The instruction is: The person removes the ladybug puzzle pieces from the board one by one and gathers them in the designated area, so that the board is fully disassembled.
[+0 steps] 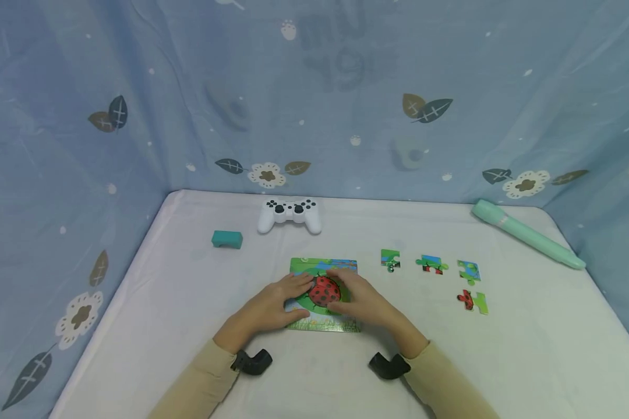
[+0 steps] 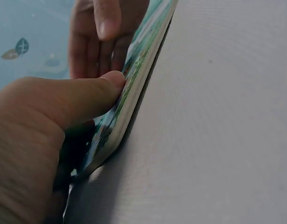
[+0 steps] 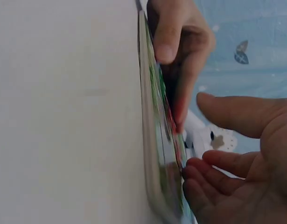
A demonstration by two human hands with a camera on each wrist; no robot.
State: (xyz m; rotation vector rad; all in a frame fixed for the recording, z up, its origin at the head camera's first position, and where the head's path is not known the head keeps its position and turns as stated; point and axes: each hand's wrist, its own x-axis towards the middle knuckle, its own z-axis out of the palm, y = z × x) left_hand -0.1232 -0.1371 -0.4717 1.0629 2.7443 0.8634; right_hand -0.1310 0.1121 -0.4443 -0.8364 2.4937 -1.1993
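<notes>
A jigsaw puzzle board (image 1: 322,323) with a red ladybug picture (image 1: 324,290) lies flat on the table. My left hand (image 1: 274,302) rests on the board's left part, its fingers stretched toward the ladybug. In the left wrist view, the left thumb (image 2: 94,95) touches the board near its front edge. Over the right part is my right hand (image 1: 366,299), with fingers loosely bent and the thumb apart. The right wrist view shows its fingertips (image 3: 192,170) at the board's surface, while its thumb stays off it. Neither hand grips anything.
Several loose puzzle pieces (image 1: 432,263) lie right of the board. Behind it sit a white game controller (image 1: 289,215) and a teal block (image 1: 227,239). A mint-green, stick-shaped object (image 1: 529,235) lies at the back right. A patterned blue curtain (image 1: 314,116) hangs behind the table.
</notes>
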